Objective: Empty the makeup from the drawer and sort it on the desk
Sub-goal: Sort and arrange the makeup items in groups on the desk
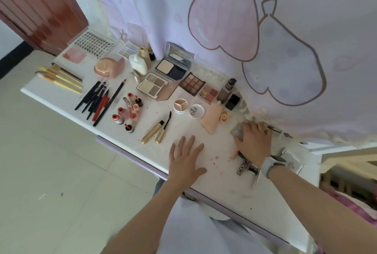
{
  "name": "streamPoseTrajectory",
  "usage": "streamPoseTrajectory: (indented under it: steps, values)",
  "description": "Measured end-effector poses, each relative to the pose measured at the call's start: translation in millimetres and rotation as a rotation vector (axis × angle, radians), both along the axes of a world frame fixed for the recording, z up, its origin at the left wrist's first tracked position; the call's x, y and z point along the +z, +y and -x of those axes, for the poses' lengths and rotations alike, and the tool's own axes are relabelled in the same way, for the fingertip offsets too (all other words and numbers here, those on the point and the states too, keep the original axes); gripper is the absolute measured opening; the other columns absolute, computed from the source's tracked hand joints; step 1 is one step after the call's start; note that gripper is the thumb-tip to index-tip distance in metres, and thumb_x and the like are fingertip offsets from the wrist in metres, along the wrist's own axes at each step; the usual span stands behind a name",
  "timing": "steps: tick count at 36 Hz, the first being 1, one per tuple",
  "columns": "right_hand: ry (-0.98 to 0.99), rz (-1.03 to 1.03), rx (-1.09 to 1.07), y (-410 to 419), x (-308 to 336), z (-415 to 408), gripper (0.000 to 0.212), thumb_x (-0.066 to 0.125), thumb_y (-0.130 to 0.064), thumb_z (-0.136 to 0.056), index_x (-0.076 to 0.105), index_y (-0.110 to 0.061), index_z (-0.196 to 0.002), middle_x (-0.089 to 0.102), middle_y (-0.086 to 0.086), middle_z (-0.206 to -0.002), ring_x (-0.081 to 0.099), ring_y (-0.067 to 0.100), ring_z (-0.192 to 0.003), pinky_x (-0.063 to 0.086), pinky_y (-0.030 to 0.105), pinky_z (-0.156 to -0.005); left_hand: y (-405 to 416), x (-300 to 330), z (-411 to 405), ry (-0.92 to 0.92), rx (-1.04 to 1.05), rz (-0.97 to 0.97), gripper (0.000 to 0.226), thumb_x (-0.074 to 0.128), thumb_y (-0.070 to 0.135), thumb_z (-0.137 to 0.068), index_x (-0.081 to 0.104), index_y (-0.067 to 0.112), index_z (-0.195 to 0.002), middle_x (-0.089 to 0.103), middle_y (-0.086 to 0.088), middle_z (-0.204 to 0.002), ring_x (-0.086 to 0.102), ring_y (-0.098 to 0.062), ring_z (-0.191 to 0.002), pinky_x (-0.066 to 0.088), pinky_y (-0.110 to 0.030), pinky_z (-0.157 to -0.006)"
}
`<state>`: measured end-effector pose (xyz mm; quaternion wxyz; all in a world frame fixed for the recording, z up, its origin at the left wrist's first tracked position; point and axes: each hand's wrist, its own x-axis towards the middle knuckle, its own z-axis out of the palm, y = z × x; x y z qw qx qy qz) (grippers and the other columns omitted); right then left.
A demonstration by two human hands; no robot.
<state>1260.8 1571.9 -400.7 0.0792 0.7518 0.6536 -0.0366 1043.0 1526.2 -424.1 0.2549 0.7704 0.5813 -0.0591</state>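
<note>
Head view: the left hand [186, 157] lies flat on the desk [224, 184], fingers spread, holding nothing. The right hand [254, 143] rests palm-down on a small clear packet [236, 131] near the curtain [224, 19]; whether its fingers grip the packet cannot be told. Sorted makeup covers the desk: brushes [61, 77] at the far left, pencils [100, 101] beside them, small bottles [128, 111], palettes [173, 78] and two gold tubes [155, 133]. Loose items lie under and beside the right wrist, including a dark tube [242, 167]. Risk: sweeping the right hand or forearm sideways could push these unsorted items off the near edge, and a wide left-hand move could scatter the gold tubes. The pencils and brushes lie parallel, long axes slanting from the near edge toward the curtain.
</note>
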Motion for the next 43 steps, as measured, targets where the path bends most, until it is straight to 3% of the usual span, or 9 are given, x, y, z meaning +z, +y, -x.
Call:
streamPoseTrajectory:
  steps: [7, 10, 14, 19, 21, 24, 29, 36, 43]
  values:
    - [0.055, 0.002, 0.036, 3, -1, 6, 0.051, 0.053, -0.031, -0.085, 0.045, -0.012, -0.131, 0.052, 0.010, -0.124, 0.042, 0.030, -0.117, 0.032, 0.042, -0.094, 3, 6, 4, 0.013, -0.015, 0.051, 0.076, 0.052, 0.057, -0.085, 0.010, 0.040, -0.147, -0.011, 0.008, -0.157, -0.018, -0.019, -0.143, -0.011, -0.043, -0.115]
    - [0.616, -0.086, -0.082, -4, 17, 13, 0.054, 0.060, -0.024, -0.084, 0.041, -0.017, -0.134, 0.052, 0.006, -0.112, 0.046, 0.023, -0.104, 0.039, 0.032, -0.090, 5, 6, 3, -0.013, -0.007, 0.086, 0.079, 0.054, 0.060, -0.083, 0.011, 0.040, -0.147, -0.012, 0.008, -0.157, -0.018, -0.019, -0.143, -0.013, -0.042, -0.114]
    - [1.430, 0.009, -0.442, -16, 46, 22, 0.028, 0.058, -0.013, -0.090, 0.052, -0.027, -0.113, 0.057, 0.001, -0.087, 0.055, 0.015, -0.081, 0.045, 0.020, -0.068, 8, 12, -1, -0.073, 0.023, 0.167, 0.077, 0.056, 0.063, -0.079, 0.021, 0.041, -0.145, -0.012, 0.007, -0.157, -0.021, -0.020, -0.142, -0.015, -0.043, -0.114]
    - [1.948, 0.069, -0.805, -27, 63, 25, 0.014, 0.048, -0.002, -0.092, 0.053, -0.015, -0.094, 0.067, 0.006, -0.081, 0.062, 0.018, -0.078, 0.047, 0.030, -0.063, 17, 27, -1, -0.213, 0.154, 0.286, 0.057, 0.056, 0.058, -0.083, 0.043, 0.038, -0.135, 0.009, 0.008, -0.157, -0.009, -0.017, -0.145, -0.006, -0.042, -0.116]
    - [1.919, 0.065, -0.772, -33, 63, 28, 0.015, 0.049, 0.000, -0.091, 0.053, -0.015, -0.091, 0.063, 0.005, -0.090, 0.060, 0.015, -0.080, 0.048, 0.026, -0.060, 23, 39, -2, -0.378, 0.313, 0.320, 0.046, 0.055, 0.051, -0.087, 0.053, 0.031, -0.128, 0.036, 0.005, -0.147, 0.019, -0.019, -0.142, 0.016, -0.040, -0.115]
    - [1.756, 0.039, -0.530, -41, 62, 33, 0.017, 0.060, 0.000, -0.085, 0.053, -0.015, -0.091, 0.062, 0.000, -0.099, 0.059, 0.010, -0.084, 0.047, 0.024, -0.068, 30, 63, -6, -0.806, 0.640, 0.571, 0.035, 0.050, 0.042, -0.093, 0.065, 0.017, -0.111, 0.065, 0.001, -0.115, 0.058, -0.017, -0.108, 0.043, -0.029, -0.091]
    - [1.503, 0.070, -0.112, -55, 66, 46, 0.033, 0.072, -0.033, -0.068, 0.053, -0.023, -0.093, 0.064, -0.017, -0.111, 0.060, 0.010, -0.094, 0.047, 0.023, -0.078, 22, 80, -8, -1.231, 0.855, 1.056, 0.036, 0.043, 0.042, -0.096, 0.065, 0.014, -0.100, 0.069, -0.004, -0.091, 0.064, -0.016, -0.078, 0.045, -0.025, -0.069]
    - [1.217, -0.018, 0.183, -61, 58, 63, 0.033, 0.058, -0.047, -0.075, 0.053, -0.033, -0.105, 0.046, -0.020, -0.133, 0.043, -0.001, -0.117, 0.034, 0.008, -0.093, 3, 83, 13, -1.507, 1.014, 1.089, 0.055, 0.057, 0.042, -0.082, 0.055, 0.005, -0.122, 0.061, -0.018, -0.118, 0.066, -0.020, -0.082, 0.054, -0.028, -0.071]
    - [1.048, -0.170, 0.284, -63, 53, 87, 0.033, 0.055, -0.044, -0.080, 0.063, -0.026, -0.106, 0.051, -0.017, -0.111, 0.042, 0.001, -0.107, 0.043, 0.033, -0.089, -13, 84, 29, -1.591, 0.998, 0.823, 0.056, 0.057, 0.036, -0.085, 0.051, 0.001, -0.127, 0.064, -0.016, -0.105, 0.066, -0.024, -0.093, 0.054, -0.029, -0.076]
